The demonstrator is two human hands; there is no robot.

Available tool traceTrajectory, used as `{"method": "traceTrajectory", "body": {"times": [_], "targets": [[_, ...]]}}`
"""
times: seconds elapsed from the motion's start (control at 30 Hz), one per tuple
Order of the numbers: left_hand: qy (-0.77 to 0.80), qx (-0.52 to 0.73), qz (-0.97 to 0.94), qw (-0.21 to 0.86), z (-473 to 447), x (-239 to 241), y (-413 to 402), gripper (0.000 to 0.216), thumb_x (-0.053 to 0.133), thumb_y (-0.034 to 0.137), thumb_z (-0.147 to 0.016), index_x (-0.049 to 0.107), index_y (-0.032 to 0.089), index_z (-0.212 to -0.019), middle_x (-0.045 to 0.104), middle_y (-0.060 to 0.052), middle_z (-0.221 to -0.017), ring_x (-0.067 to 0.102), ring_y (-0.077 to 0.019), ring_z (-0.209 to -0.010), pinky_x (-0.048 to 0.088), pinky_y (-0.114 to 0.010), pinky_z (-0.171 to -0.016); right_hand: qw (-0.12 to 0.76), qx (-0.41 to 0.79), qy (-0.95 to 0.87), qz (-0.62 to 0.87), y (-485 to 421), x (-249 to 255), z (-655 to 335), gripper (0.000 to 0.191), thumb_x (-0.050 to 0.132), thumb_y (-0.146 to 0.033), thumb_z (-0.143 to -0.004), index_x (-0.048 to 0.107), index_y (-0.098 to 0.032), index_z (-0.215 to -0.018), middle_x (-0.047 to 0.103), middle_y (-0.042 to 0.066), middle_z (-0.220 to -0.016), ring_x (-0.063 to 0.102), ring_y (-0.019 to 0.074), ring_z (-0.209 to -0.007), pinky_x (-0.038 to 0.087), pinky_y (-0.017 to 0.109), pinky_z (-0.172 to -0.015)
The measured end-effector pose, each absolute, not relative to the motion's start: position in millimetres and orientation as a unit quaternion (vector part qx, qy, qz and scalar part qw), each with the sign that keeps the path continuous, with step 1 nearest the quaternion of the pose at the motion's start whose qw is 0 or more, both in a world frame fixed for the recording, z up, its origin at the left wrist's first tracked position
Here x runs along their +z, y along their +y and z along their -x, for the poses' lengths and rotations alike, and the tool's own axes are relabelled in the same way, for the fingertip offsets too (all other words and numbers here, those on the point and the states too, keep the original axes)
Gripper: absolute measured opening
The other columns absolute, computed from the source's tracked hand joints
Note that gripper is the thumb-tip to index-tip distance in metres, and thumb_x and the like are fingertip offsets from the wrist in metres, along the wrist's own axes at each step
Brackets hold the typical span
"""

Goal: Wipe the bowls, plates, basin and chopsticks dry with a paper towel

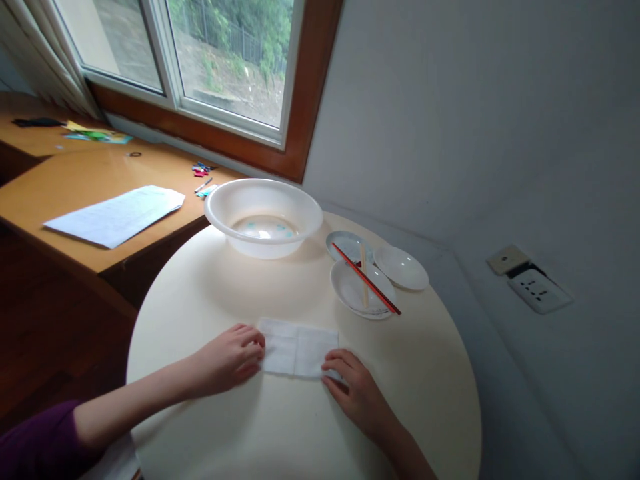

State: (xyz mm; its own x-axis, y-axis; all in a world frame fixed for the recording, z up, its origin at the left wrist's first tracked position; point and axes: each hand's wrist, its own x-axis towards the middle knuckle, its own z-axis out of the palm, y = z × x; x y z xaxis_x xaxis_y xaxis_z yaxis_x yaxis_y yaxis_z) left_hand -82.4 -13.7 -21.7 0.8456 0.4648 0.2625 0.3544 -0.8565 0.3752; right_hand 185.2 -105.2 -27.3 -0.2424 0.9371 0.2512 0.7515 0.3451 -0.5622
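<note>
A white cloth (300, 350), folded into a rectangle with creases across it, lies flat on the round white table (240, 433) in front of me. My left hand (237, 357) is at the cloth's left edge, its fingers curled in and the tips at the fabric. At the lower right corner, my right hand (355, 387) has its thumb and fingers closed about the cloth's edge. The undersides of the fingers are partly hidden, so how firmly they grip cannot be seen.
Behind the cloth stands a large white basin (265, 247) with some water in it. Several white dishes sit at right; red chopsticks (367, 279) and a pale stick (364, 277) lie across the front dish (345, 287). Papers (117, 217) lie on the wooden desk (95, 177).
</note>
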Motion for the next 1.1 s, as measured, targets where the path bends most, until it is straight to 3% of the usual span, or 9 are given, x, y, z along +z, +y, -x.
{"method": "traceTrajectory", "body": {"times": [0.43, 0.73, 1.1], "targets": [[0.234, 0.173, -0.945, 0.146, 80, -17, -14, 0.019, 0.044, 0.014, -0.08, 0.061, 0.019, -0.073, 0.061, -0.005, -0.085, 0.054, -0.0151, -0.075, 0.041, -0.028, -0.072, 0.288, 0.109, -0.783, 0.54, -103, -29, -182, 0.013, 0.051, -0.01, -0.078, 0.059, -0.02, -0.079, 0.062, 0.007, -0.087, 0.057, 0.0192, -0.082, 0.048, 0.033, -0.074], [0.212, 0.153, -0.959, 0.109, 52, -24, -25, 0.008, 0.055, 0.026, -0.077, 0.057, 0.019, -0.076, 0.061, -0.004, -0.083, 0.053, -0.016, -0.073, 0.036, -0.03, -0.071, 0.309, 0.105, -0.772, 0.546, -104, -29, -180, 0.012, 0.049, -0.011, -0.079, 0.057, -0.02, -0.077, 0.061, 0.006, -0.083, 0.057, 0.0177, -0.08, 0.048, 0.031, -0.072], [0.207, 0.165, -0.961, 0.079, 43, -30, -25, 0.016, 0.046, 0.014, -0.08, 0.054, 0.018, -0.067, 0.06, -0.002, -0.073, 0.049, -0.0138, -0.065, 0.035, -0.027, -0.064, 0.308, 0.11, -0.773, 0.544, -105, -29, -181, 0.012, 0.048, -0.01, -0.079, 0.056, -0.019, -0.078, 0.061, 0.006, -0.083, 0.056, 0.0178, -0.079, 0.048, 0.032, -0.072]]}}
